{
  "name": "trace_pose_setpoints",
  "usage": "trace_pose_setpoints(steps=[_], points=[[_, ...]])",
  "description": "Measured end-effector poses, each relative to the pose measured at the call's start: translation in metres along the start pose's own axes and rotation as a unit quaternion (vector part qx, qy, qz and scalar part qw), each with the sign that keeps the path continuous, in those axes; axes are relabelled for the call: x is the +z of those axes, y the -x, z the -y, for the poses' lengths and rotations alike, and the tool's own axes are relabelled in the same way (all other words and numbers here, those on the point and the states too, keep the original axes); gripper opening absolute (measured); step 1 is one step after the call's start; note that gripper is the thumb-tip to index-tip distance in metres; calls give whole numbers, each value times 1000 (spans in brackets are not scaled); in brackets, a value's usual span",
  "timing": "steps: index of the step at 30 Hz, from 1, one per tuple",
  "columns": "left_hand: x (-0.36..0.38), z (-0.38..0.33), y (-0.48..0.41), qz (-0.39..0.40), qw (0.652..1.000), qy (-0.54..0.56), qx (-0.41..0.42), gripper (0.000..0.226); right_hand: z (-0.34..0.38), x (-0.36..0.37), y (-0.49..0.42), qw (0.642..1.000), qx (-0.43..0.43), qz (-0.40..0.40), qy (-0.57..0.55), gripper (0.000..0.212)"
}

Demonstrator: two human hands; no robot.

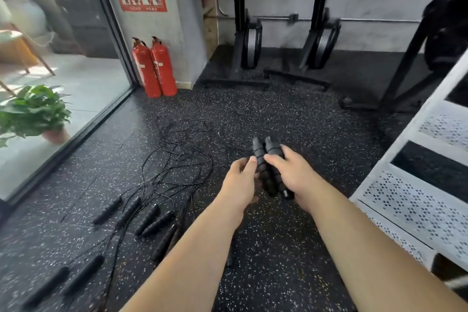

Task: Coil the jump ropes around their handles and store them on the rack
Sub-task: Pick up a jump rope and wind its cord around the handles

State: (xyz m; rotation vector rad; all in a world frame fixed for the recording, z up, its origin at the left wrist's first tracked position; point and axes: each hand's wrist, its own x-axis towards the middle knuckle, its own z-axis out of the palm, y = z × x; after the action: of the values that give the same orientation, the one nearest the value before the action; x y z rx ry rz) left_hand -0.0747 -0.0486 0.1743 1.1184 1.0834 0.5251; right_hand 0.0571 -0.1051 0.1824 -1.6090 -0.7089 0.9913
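Clamping a pair of black ribbed foam jump-rope handles [263, 162] side by side in the right hand [295, 172], thumb laid across the front and fingers curled round behind. Pinching the thin black cord [258, 157] against the near side of that pair with the left hand [240, 180], thumb and forefinger closed on it where a few turns are crossing the upper part of the handles. Holding the bundle in the air above the speckled black rubber floor [278, 248], near the white perforated metal rack [417, 210] on the right but not touching it.

Judging this to be the winding step on one rope, with only a handful of turns showing and storing not yet begun.

Leaving most of the job undone, by the look of it:
- A tangle of loose thin black ropes [177, 157] is spreading over the floor to the left.
- Several more black foam handles [152, 220] are lying uncoiled nearer the camera.

Not making out any coiled rope on the rack shelves in view, much of the rack being cut off by the frame edge.

Standing well beyond, against the wall: two red fire extinguishers [154, 68].
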Motion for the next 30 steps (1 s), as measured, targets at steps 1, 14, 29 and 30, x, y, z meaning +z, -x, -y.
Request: trace_pose_setpoints(steps=[1, 14, 29, 30], points=[[2, -1, 5, 15, 1000, 27, 0, 33, -2, 2, 11, 1000, -11, 7, 1, 28], [0, 28, -13, 111, 993, 27, 38, 20, -36, 3, 26, 998, -37, 25, -34, 34], [1, 20, -36, 96, 993, -25, 57, 33, -52, 12, -2, 998, -37, 41, -5, 33], [2, 20, -34, 96, 994, -25, 55, 34, -52, 12, -2, 998, -30, 42, -20, 31]])
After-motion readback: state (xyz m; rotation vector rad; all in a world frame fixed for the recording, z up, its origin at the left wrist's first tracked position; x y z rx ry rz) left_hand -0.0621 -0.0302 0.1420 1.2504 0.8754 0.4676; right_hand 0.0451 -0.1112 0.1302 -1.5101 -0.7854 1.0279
